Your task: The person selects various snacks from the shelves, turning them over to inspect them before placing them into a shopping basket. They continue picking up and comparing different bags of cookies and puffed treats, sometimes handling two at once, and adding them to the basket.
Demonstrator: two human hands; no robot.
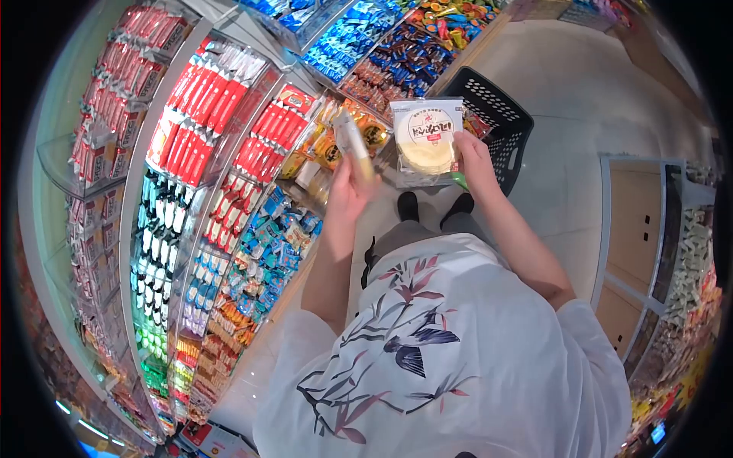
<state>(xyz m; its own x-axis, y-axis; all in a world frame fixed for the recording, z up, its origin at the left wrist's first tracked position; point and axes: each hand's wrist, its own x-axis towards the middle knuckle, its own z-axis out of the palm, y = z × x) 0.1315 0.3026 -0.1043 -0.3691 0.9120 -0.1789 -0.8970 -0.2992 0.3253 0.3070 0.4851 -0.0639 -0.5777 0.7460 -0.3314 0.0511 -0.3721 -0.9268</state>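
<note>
My right hand point(476, 162) is closed on the right edge of a flat clear packet point(427, 137) holding a round, pale-yellow item with red and dark print. A small green piece point(460, 179) shows just below those fingers. On the other side, my left hand point(351, 192) grips a narrow wrapped snack packet point(350, 141) held upright, its print smeared by motion. It is in front of the shelf bins of yellow and orange snack packs point(324, 141). Behind the clear packet stands a dark perforated shopping basket point(496, 99), with colourful packets point(477, 124) partly visible inside.
Tiered bins of red-wrapped snacks point(202, 99), blue packets point(279, 229) and other sweets curve along the left. More bins point(382, 61) continue at the top. A wooden cabinet point(630, 221) stands right, on a pale tiled floor point(561, 145). Another person's bare limb point(657, 61) shows upper right.
</note>
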